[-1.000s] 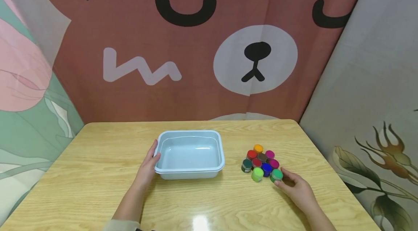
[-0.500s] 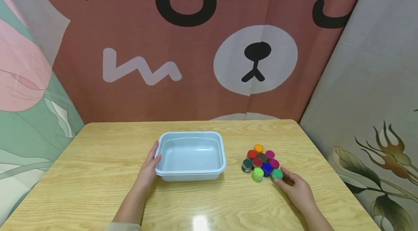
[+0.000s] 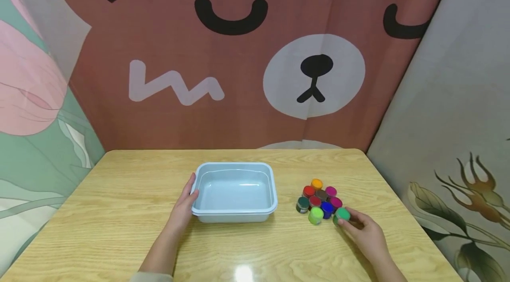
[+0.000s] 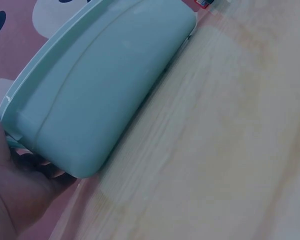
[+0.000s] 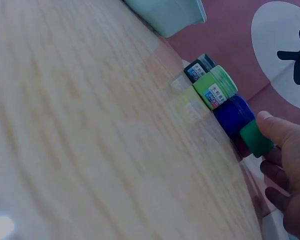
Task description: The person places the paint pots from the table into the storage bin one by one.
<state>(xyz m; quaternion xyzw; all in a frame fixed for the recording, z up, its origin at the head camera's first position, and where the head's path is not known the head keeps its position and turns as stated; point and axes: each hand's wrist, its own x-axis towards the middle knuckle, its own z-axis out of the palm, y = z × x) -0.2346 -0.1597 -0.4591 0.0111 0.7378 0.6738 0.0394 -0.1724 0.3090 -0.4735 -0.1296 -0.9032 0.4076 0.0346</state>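
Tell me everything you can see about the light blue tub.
The light blue tub is rectangular with rounded corners, a flared rim and walls narrowing toward the base. It looks like glossy plastic; its floor catches a reflection. It sits upright on the wooden table, left of and apart from the small jars. The left hand holds its left end, thumb at the rim.

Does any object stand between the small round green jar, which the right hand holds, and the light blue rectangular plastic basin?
Yes. On a low straight path, the round blue jar and the round lime-green jar stand in the way, just left of the green jar, before the basin.
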